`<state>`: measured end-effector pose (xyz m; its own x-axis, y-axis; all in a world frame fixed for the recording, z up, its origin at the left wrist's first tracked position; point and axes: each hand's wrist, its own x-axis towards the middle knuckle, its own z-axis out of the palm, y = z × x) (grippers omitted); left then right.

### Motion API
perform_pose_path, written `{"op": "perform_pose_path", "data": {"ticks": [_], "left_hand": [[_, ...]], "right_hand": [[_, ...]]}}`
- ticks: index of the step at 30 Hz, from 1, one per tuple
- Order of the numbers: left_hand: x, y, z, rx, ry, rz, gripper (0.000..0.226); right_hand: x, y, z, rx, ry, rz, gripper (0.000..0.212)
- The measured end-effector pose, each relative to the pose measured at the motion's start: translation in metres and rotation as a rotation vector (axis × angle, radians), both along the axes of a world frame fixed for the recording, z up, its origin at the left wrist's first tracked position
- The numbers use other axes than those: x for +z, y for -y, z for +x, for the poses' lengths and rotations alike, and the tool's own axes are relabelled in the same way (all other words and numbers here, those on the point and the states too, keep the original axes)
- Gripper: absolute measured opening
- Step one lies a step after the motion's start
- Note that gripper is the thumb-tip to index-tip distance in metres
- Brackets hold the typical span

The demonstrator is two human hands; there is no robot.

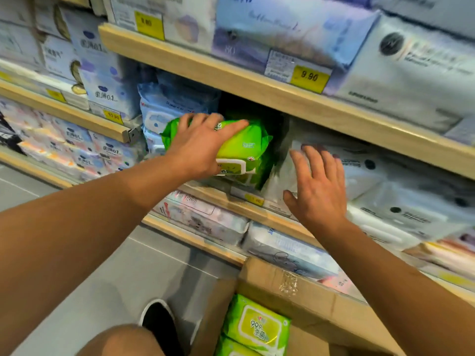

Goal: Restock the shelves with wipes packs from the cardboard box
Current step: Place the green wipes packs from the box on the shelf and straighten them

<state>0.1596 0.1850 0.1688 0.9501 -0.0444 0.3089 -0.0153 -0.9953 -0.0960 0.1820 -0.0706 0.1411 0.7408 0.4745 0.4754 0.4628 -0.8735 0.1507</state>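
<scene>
My left hand [200,147] grips a green wipes pack [241,147] from above, held at the mouth of the middle shelf gap, on top of another green pack [253,177]. My right hand [318,186] is spread open, fingers apart, against the white packs [372,176] to the right of the gap, holding nothing. Below, the open cardboard box [295,286] stands on the floor by the shelf foot. More green wipes packs [257,325] with yellow-green lids lie inside it.
Wooden shelf boards [257,91] with yellow price tags [309,77] run above and below the gap. Pale blue packs [164,109] stand left of the green ones. White and pink packs fill the lower shelf [205,222]. My shoe [159,322] rests on the grey floor.
</scene>
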Motion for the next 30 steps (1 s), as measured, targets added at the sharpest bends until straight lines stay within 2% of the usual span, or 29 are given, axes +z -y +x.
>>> {"op": "perform_pose_path", "data": {"ticks": [3,8,12,16,17,21,23,26,30], "left_hand": [[0.004,0.022,0.027,-0.035,-0.019,0.055,0.106],[-0.004,0.035,0.067,0.000,-0.079,0.046,0.092],[-0.021,0.035,0.079,0.086,-0.170,-0.022,0.054],[-0.023,0.037,0.072,0.045,-0.083,-0.010,0.076],[-0.021,0.040,0.067,0.056,-0.061,-0.016,0.078],[-0.031,0.049,0.041,0.089,0.123,-0.102,0.060],[-0.053,0.049,0.027,0.063,0.188,-0.140,0.073],[-0.090,0.047,0.016,0.092,0.167,-0.210,0.092],[-0.113,0.049,0.029,0.182,0.132,-0.295,0.102]], "right_hand": [[-0.001,0.010,0.006,-0.085,-0.064,0.002,0.086],[-0.013,0.012,0.015,-0.068,-0.033,0.070,0.086],[-0.017,0.013,0.016,-0.044,-0.026,0.095,0.087],[-0.016,0.012,0.015,-0.044,-0.028,0.097,0.086],[-0.015,0.011,0.015,-0.042,-0.027,0.100,0.085],[-0.016,0.011,0.010,-0.032,-0.033,0.108,0.087],[-0.019,0.012,0.007,-0.019,-0.036,0.111,0.089],[-0.023,0.016,0.003,0.011,-0.030,0.124,0.089],[-0.026,0.019,0.005,0.024,-0.027,0.127,0.091]]}}
